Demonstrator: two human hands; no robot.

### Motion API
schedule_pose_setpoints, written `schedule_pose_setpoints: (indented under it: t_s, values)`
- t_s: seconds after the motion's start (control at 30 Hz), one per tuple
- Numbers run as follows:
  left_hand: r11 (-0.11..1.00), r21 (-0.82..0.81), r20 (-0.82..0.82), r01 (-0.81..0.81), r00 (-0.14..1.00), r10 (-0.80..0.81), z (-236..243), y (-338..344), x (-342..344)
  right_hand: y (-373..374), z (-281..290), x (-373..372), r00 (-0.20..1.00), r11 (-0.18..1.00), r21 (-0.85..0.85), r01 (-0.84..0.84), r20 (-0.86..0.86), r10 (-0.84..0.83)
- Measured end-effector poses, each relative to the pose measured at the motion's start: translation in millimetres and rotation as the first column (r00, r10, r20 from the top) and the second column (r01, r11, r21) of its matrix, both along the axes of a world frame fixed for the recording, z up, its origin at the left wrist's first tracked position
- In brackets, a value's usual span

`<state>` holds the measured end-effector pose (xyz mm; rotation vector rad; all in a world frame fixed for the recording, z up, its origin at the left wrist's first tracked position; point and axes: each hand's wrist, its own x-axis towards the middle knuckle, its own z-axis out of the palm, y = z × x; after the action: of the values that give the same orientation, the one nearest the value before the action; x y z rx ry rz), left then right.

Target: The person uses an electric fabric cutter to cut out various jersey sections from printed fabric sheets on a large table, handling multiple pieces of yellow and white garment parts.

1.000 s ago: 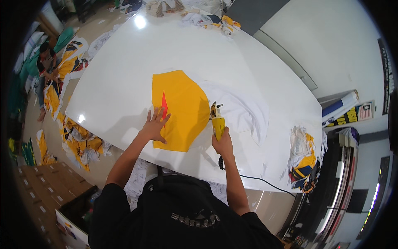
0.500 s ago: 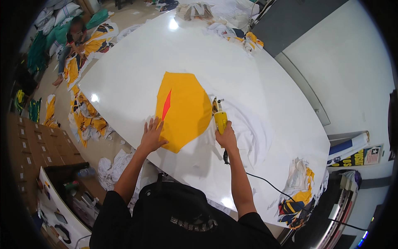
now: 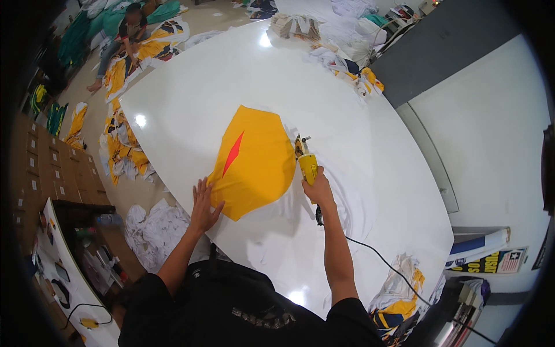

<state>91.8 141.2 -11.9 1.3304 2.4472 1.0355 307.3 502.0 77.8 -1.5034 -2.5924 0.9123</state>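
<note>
A yellow fabric piece with a narrow red sliver lies flat on the white table. My left hand is at its lower left edge, fingers spread and empty, the fingertips touching or just beside the cloth. My right hand grips the yellow body of an electric rotary fabric cutter. The cutter's metal head is close to the piece's right edge. Whether its blade touches the cloth I cannot tell. White fabric lies in loose folds to the right of the cutter.
The cutter's black cord runs over the table's right side, past a scrap pile. More cloth is stacked at the far edge. Another person sits on the floor at the far left among yellow scraps. Cardboard boxes stand at left.
My left hand has shifted left, toward the edge of the yellow piece. That piece has turned slightly clockwise. My right hand keeps hold of the cutter at the piece's right side; the view has shifted.
</note>
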Motion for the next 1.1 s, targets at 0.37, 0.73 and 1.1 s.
schedule_pose_setpoints:
  t_s: [0.37, 0.73, 1.1]
  values:
    - [0.996, -0.043, -0.091, -0.078, 0.993, 0.073, -13.6, 0.2, 5.5, 36.9, -5.6, -30.0, 0.994, 0.993, 0.018, -0.113, -0.004, 0.113]
    - [0.994, -0.078, -0.076, -0.081, 0.994, 0.076, -6.9, 21.0, -8.6, 78.4, 2.4, -86.4, 0.985, 0.985, -0.026, -0.169, 0.034, 0.17]
    - [0.986, 0.01, 0.054, -0.165, 0.985, 0.165, 1.5, 45.9, -22.9, 115.6, 1.9, -137.6, 0.979, 0.98, 0.011, -0.201, 0.042, 0.2]
